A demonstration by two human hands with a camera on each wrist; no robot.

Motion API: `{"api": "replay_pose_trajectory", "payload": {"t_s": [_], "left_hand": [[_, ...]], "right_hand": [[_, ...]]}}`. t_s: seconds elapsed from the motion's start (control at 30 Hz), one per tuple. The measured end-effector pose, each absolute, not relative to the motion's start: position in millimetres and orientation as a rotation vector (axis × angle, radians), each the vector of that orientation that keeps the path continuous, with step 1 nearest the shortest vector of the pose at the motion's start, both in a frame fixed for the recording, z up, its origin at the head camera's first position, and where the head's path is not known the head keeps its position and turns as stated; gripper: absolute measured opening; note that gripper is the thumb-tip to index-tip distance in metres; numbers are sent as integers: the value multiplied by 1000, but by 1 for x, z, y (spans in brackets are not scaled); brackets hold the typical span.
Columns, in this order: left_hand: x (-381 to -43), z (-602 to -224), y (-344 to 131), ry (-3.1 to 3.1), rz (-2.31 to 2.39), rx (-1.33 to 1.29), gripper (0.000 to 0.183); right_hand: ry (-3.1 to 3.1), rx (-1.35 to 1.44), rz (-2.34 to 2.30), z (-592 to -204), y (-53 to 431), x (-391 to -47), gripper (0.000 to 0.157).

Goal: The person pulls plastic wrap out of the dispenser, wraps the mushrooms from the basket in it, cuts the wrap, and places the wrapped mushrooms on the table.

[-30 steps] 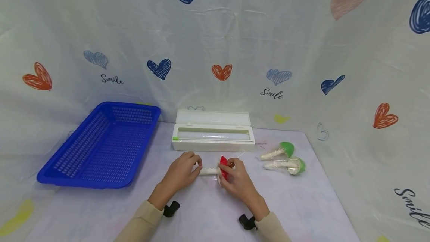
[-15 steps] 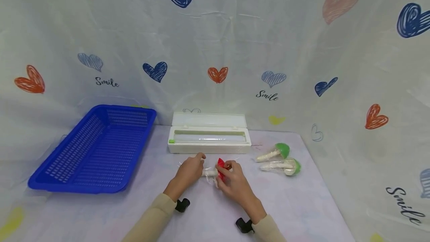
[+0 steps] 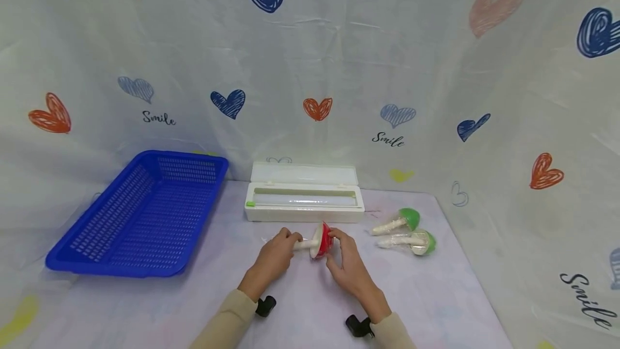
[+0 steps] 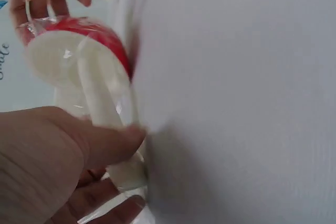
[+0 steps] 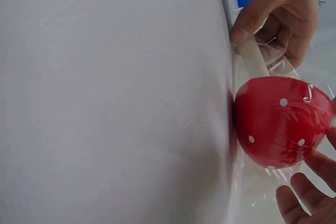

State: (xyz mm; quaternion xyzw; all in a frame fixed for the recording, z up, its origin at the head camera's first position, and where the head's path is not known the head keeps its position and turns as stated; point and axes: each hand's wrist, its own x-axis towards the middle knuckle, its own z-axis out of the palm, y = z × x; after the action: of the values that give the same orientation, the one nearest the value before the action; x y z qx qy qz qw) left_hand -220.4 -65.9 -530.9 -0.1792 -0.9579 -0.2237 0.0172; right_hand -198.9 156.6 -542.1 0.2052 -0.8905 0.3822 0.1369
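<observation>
A toy mushroom with a white-dotted red cap (image 5: 278,124) and a white stem (image 4: 97,93) lies sideways, loosely covered in clear plastic film. My left hand (image 3: 272,258) grips the stem, thumb on the near side and fingers beneath in the left wrist view. At the cap's top side is my right hand (image 3: 352,269), its fingers spread and touching the filmed red dome (image 3: 326,241). Some film trails past the left hand, by the stem's end.
Behind the hands stands a white film dispenser (image 3: 305,214), lid raised, with a roll inside. A blue plastic basket (image 3: 135,271) occupies the left side. Two green-capped mushrooms, one at the back (image 3: 409,218) and one nearer (image 3: 427,243), lie wrapped at right.
My left hand has shifted right and now grips the stem. My right hand has loosened from its pinch at the cap's edge and moved behind the dome; the cap now shows more fully.
</observation>
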Motion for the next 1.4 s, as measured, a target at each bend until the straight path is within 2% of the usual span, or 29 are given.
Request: {"api": "replay_pose_trajectory", "payload": {"t_s": [0.3, 0.4, 0.57, 0.73, 0.97, 1.23, 1.4], "left_hand": [[-225, -535, -74, -2843, -685, -621, 64], [-225, -537, -77, -2772, -782, -590, 59], [-224, -538, -79, -2785, -881, -590, 35], [-229, -539, -77, -2846, -820, -584, 42], [-226, -527, -86, -2752, -914, -622, 48], [-236, -505, -93, -2653, -957, -711, 30], [-237, -503, -93, -2600, -1041, -702, 45]], "right_hand": [[-2499, 650, 852, -546, 152, -206, 69], [-2459, 674, 788, -547, 150, -210, 74], [-2428, 688, 789, -548, 149, -216, 73], [-2457, 711, 776, -546, 145, -220, 71], [-2438, 740, 690, -538, 145, -222, 88], [-2470, 700, 553, -525, 142, -239, 91], [-2500, 633, 550, -521, 136, -246, 97]]}}
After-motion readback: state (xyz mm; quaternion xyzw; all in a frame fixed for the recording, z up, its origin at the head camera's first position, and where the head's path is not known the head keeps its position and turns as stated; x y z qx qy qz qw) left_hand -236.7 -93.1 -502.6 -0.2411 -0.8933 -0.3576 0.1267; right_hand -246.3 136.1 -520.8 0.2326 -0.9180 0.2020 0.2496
